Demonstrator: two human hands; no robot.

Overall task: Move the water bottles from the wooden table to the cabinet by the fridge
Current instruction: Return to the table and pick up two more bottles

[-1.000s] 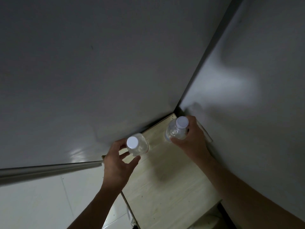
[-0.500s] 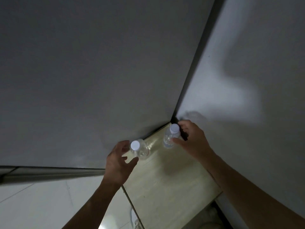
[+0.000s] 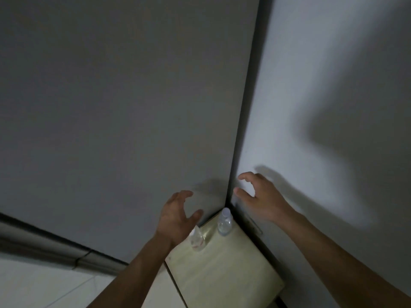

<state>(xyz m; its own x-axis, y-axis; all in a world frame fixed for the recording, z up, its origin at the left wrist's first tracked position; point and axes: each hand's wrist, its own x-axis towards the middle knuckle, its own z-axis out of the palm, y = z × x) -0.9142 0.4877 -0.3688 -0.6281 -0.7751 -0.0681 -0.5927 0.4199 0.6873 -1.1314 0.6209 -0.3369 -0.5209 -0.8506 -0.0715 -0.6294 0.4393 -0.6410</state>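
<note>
Now both bottles (image 3: 225, 223) stand released on the cabinet (image 3: 224, 272), hands lifted.

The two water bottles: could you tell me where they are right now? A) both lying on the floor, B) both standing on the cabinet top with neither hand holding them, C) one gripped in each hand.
B: both water bottles stand upright on the cabinet top, while the left hand and right hand hover open above them.

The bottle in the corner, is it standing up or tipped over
Upright. The corner bottle stands on the cabinet top, white cap uppermost, base on the wood. Neither hand touches it.
</note>
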